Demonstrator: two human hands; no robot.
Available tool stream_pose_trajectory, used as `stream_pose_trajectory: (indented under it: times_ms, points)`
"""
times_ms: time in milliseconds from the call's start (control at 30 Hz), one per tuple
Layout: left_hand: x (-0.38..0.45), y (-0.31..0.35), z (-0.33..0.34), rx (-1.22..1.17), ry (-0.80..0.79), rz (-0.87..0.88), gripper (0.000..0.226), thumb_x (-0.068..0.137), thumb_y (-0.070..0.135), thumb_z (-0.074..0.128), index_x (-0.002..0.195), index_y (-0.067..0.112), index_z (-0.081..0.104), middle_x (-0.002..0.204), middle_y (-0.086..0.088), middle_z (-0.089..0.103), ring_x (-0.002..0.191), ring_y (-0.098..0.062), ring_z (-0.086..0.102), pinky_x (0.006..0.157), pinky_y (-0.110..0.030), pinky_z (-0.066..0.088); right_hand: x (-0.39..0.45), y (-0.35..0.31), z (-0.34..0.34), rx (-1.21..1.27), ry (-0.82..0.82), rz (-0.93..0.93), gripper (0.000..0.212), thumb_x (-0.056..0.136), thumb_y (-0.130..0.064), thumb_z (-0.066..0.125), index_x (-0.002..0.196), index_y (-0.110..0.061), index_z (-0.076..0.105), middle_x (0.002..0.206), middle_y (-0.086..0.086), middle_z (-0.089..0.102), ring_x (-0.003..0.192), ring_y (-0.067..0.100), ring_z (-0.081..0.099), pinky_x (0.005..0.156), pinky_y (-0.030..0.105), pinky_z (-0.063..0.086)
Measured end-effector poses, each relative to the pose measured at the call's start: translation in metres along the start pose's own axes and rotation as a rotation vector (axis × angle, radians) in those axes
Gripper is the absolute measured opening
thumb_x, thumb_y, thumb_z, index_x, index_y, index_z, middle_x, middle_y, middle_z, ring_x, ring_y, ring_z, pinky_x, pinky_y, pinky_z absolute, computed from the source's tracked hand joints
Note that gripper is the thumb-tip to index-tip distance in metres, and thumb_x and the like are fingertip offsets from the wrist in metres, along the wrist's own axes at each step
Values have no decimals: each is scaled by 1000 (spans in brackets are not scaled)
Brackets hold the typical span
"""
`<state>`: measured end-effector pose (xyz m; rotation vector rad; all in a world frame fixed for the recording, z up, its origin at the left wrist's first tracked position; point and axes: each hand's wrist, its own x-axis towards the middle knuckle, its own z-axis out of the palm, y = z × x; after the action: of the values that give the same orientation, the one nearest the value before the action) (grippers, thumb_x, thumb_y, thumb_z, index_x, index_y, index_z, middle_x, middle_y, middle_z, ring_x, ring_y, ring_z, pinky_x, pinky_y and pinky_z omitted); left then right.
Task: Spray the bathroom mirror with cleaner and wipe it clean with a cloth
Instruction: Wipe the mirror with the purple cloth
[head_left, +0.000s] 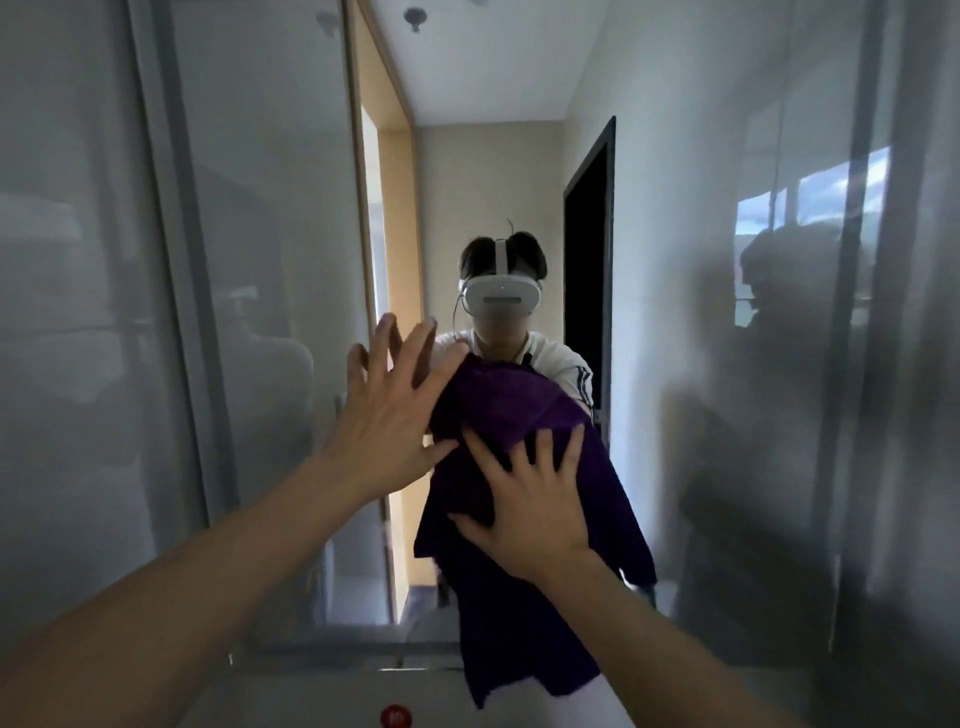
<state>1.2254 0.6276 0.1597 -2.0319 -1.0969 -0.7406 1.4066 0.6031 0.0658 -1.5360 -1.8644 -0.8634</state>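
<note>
- Nearest to us, both bare forearms reach forward from the bottom of the view toward the mirror (675, 260).
- Our right hand (535, 499) lies flat, fingers spread, palm pressing the purple cloth (498, 415) against the glass.
- Our left hand (387, 415) is also spread wide, just beside the cloth's upper left edge; whether it touches glass or hovers, we cannot quite tell.
- The cloth hangs loose below the palm, soft and limp; we judge it light, likely to bunch or slide, so a flat palm near its middle should hold it best.
- Beyond, the glass shows a hazy reflection; no spray bottle is in view.
</note>
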Motion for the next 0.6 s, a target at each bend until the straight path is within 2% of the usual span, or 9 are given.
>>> stream_pose_trajectory:
  times_ms: [100,200,333,500,533,600]
  points:
    - [9,-7,1,-89,29,-109,114,75,58,77,160,29,6,170,-15,13,154,-51,5,113,-79,21,39,23,-18,-55,39,-109,82,81,-78,47,153,-41,36,151,5,53,143,41,40,119,73,-3]
    - [6,-6,9,-80,-7,-92,122,76,76,63,162,29,-10,173,-10,-12,155,-46,-14,115,-78,8,50,38,-22,-87,29,-154,76,84,-75,44,151,-40,40,146,-2,59,139,32,49,119,70,-9]
    - [3,-10,15,22,-109,-56,148,56,92,66,162,30,-16,166,-10,-35,149,-46,-33,113,-79,0,10,40,8,34,-11,-123,72,84,-69,50,148,-38,44,141,-3,61,131,29,57,120,67,-11]
    - [9,-9,18,147,-185,-66,169,39,95,70,160,24,-23,161,-17,-40,146,-55,-33,112,-83,7,-38,111,15,-71,-55,-346,67,82,-66,56,139,-30,56,127,-2,68,131,34,51,121,66,-10]
    - [10,-9,19,152,-181,-68,170,38,96,69,160,23,-23,162,-18,-40,146,-55,-33,112,-83,7,-34,130,6,-122,-33,-324,68,81,-67,54,139,-31,54,125,-2,68,131,34,47,120,68,-10]
    - [11,-8,19,154,-177,-78,171,38,95,70,160,22,-24,161,-19,-40,145,-55,-34,111,-81,5,-13,155,-15,-178,13,-153,72,82,-70,49,144,-33,48,132,0,65,137,36,39,118,71,-10]
